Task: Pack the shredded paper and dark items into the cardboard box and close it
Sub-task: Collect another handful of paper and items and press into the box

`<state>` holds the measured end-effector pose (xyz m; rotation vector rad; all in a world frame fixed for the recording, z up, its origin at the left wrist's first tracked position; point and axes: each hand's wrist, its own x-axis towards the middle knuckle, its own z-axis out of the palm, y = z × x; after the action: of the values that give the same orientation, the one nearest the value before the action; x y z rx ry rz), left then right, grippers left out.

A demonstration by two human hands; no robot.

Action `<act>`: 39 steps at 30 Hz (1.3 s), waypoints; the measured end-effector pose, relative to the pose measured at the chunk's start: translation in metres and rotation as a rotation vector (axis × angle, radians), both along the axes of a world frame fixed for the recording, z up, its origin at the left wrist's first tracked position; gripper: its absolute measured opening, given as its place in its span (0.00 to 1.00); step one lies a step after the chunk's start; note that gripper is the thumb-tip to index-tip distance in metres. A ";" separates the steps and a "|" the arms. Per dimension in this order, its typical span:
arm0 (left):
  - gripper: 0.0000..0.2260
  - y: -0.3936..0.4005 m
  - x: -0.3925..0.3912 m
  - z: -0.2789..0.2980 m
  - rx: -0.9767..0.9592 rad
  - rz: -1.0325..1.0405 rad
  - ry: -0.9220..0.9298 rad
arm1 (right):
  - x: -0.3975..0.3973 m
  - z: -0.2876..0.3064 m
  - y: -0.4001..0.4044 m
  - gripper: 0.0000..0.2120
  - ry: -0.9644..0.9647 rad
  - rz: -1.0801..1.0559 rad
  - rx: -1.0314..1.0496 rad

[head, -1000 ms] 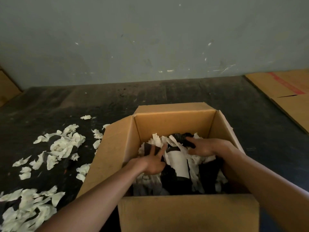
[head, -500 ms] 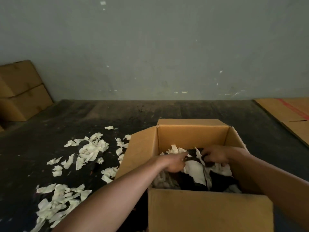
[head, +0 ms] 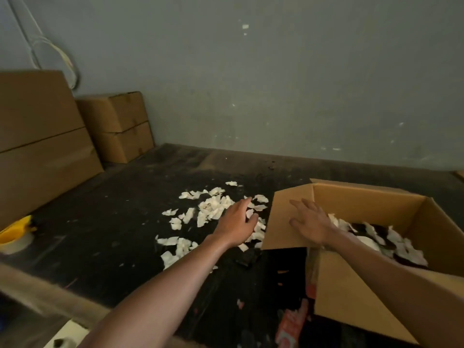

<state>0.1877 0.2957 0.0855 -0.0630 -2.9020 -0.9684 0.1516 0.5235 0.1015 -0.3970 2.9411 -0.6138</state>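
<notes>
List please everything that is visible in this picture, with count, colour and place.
open box: one, brown, right, flaps up
paper scraps on table: many, white, centre, left of open box
paper scraps in box: several, white, on dark items
dark items: count unclear, black, inside open box
closed boxes: at least four, brown, stacked far left by wall
tape roll: one, yellow holder, left edge
table: one, dark
left hand: open, over table scraps
right hand: open, at box's left flap
</notes>
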 end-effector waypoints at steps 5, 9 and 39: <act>0.33 -0.096 0.066 -0.062 -0.031 0.141 -0.179 | 0.061 -0.042 -0.097 0.25 0.159 0.212 -0.209; 0.42 -0.149 0.117 -0.121 -0.101 0.225 -0.388 | 0.100 -0.106 -0.144 0.31 -0.010 0.302 -0.040; 0.50 -0.238 -0.121 -0.215 -0.499 -0.020 -0.322 | -0.120 -0.203 -0.239 0.28 0.290 -0.266 -0.336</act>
<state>0.0664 0.0581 -0.1292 0.0384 -3.3720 -0.2493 0.0312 0.2846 -0.1014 -0.1274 3.1940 -1.1878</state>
